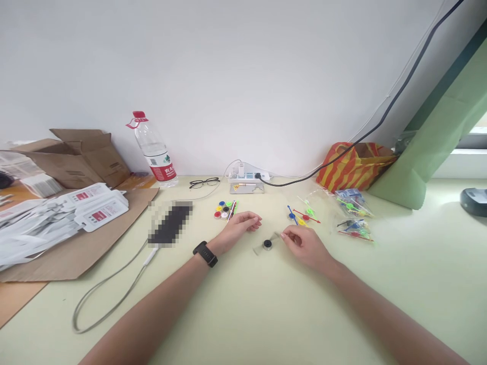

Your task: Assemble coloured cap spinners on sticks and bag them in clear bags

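My left hand [239, 227], with a black band on its wrist, rests on the pale green table [243, 314] with fingers loosely curled and nothing visible in them. It lies just right of a cluster of small coloured round caps [223, 210]. My right hand [304, 244] pinches the end of a small clear plastic bag [266, 245] that holds a black round piece. The bag lies flat on the table between the two hands.
Coloured plastic pointers [303, 215] and bagged sets [353, 218] lie at right. A power strip [248, 177], glasses [204, 183] and a water bottle [155, 152] stand at the back. Cardboard [76, 243] with white packets, a blurred dark object [170, 223] and a grey cable [110, 294] fill the left.
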{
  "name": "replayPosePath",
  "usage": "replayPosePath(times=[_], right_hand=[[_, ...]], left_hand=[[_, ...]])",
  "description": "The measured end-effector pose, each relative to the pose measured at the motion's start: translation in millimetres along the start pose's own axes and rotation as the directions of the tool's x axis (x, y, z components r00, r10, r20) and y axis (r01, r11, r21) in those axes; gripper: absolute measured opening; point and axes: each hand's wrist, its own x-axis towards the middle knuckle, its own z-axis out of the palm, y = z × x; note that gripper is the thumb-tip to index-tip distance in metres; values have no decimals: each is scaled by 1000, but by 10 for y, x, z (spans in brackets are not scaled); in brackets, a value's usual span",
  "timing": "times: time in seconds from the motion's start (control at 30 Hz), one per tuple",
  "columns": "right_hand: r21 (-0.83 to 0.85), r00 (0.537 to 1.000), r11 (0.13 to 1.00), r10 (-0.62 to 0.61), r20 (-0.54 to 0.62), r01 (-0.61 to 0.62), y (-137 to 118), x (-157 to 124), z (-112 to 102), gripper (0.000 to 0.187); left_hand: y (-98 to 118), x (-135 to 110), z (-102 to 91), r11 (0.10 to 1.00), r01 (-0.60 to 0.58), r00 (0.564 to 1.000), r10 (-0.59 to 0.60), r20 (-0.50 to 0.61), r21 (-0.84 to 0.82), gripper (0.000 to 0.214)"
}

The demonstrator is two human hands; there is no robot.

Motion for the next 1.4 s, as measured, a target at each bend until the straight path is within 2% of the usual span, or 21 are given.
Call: replayPosePath(times=[0.27, 0.4, 0.53, 0.67, 0.77, 0.9, 1.1, 1.27, 1.4], right_hand=[[-8, 1000, 1000, -3, 27, 4, -21, -21, 28, 24], [107, 999, 994, 28, 29, -31, -29, -12, 34, 27], [178, 997, 981, 64, 53, -73, -29, -12, 25, 24], [182, 990, 980, 55, 128, -78, -15, -28, 42, 27], [194, 985, 979, 33, 170, -66, 12, -25, 61, 16], [207, 990, 976, 36, 136, -64, 46, -2, 61, 11], [154, 992, 988, 6, 127, -26, 54, 2, 78, 10], [162, 997, 987, 0, 81, -13, 75, -2, 111, 12], [174, 999, 985, 5, 32, -10, 83, 16, 94, 14]], left_hand=[[-17, 12, -3, 1000, -7, 1000, 7, 6, 20, 33], [10, -7, 17, 998, -19, 1000, 19, 1, 61, 32], [16, -59, 63, 977, -90, 996, 84, 41, 191, 29], [-24, -97, 97, 899, -207, 978, 175, 117, 386, 26], [-41, -107, 103, 864, -250, 967, 202, 155, 438, 23], [3, -142, 116, 835, -281, 957, 208, 201, 473, 23], [61, -199, 161, 724, -391, 916, 244, 319, 568, 18], [37, -224, 226, 650, -431, 902, 303, 307, 625, 12], [23, -221, 258, 531, -416, 905, 318, 282, 738, 11]])
